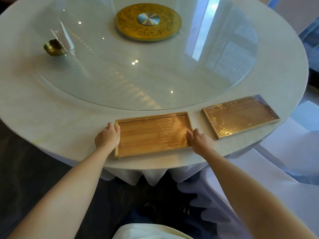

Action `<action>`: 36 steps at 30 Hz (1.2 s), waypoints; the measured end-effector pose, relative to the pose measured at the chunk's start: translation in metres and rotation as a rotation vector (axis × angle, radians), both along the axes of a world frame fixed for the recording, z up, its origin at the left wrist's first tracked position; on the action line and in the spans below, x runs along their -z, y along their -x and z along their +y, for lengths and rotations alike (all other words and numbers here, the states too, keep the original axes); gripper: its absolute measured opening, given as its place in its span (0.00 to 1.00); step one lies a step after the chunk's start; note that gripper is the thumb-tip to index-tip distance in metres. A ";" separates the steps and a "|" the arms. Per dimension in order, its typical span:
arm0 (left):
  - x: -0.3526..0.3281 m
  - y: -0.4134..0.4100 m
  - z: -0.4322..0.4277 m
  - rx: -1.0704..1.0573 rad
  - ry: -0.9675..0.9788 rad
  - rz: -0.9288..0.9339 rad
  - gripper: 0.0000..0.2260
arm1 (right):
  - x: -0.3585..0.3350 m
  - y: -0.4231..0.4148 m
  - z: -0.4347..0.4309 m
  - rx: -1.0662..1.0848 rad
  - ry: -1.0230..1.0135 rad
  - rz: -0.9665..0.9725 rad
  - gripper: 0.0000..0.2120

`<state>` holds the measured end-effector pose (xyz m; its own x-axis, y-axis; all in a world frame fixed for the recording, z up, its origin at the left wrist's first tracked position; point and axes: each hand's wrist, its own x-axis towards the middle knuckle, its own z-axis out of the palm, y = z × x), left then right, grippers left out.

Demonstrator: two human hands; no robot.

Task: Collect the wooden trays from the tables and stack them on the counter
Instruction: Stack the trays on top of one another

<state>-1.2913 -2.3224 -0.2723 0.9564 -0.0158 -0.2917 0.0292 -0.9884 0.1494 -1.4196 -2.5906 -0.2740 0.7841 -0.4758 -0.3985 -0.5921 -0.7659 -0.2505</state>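
I see a big round table (51, 107) under a pale cloth, with a clear glass turntable (155, 75) on top, so the trays sit out on the cloth rim, within easy reach. Nearest me lies a rectangular wooden tray wrapped in clear film (151, 133), flat at the near edge. A second film-wrapped wooden tray (240, 116) lies just beside it to the right, apart and angled. A gold disc with a steel hub (148, 22) marks the centre; a small brass bowl (53, 47) stands far left. My left hand (107, 137) curls over the near tray's left short end, and my right hand (198, 139) presses its right end, fingers on the film. I judge both are gripping to lift it level.
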 end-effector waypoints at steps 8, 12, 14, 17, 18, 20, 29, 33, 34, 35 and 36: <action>-0.033 -0.001 -0.075 0.081 0.043 -0.100 0.18 | -0.023 0.008 -0.031 0.049 0.040 -0.125 0.27; -0.038 0.021 -0.151 0.212 0.088 -0.090 0.19 | -0.033 0.017 -0.084 0.105 0.046 -0.183 0.28; -0.040 0.033 -0.190 0.252 0.100 -0.078 0.19 | -0.038 0.023 -0.116 0.133 0.029 -0.188 0.29; -0.038 0.050 -0.248 0.276 0.123 -0.024 0.19 | -0.043 0.033 -0.165 0.186 0.009 -0.217 0.29; -0.037 0.056 -0.265 0.279 0.115 -0.001 0.20 | -0.043 0.036 -0.182 0.197 0.012 -0.216 0.29; -0.032 0.064 -0.294 0.267 0.083 0.036 0.21 | -0.042 0.041 -0.213 0.206 0.019 -0.191 0.29; 0.000 0.075 -0.348 0.102 -0.103 0.145 0.25 | -0.022 0.037 -0.297 0.119 0.084 -0.062 0.29; 0.006 0.076 -0.356 0.043 -0.097 0.155 0.26 | -0.012 0.033 -0.312 0.125 0.114 -0.026 0.28; 0.007 0.076 -0.357 0.032 -0.088 0.152 0.26 | -0.010 0.032 -0.314 0.136 0.108 -0.025 0.28; 0.008 0.076 -0.357 0.026 -0.081 0.146 0.26 | -0.007 0.032 -0.315 0.148 0.100 -0.026 0.28; 0.008 0.076 -0.356 0.026 -0.074 0.140 0.26 | -0.006 0.031 -0.316 0.162 0.088 -0.029 0.28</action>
